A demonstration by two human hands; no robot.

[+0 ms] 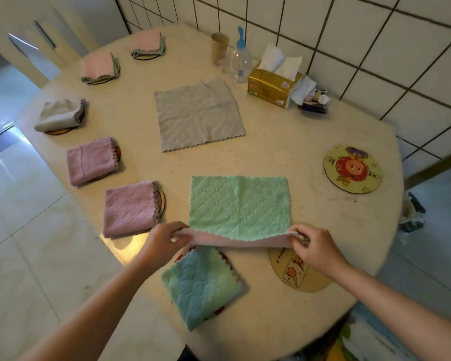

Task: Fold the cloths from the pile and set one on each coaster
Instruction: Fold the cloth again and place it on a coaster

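A green cloth with a pink underside lies spread on the table in front of me. My left hand pinches its near left corner and my right hand pinches its near right corner, both lifted so the pink edge shows. A folded green-blue cloth covers a coaster just below. A bare round coaster lies under my right hand and another bare coaster sits at the right. A grey cloth lies flat farther back. Several folded cloths, such as a purple one, rest on coasters along the left edge.
A tissue pack, a clear bottle with a blue cap and a brown cup stand by the tiled wall at the back. The beige table ends at a curved edge to the right and left, with tiled floor beyond.
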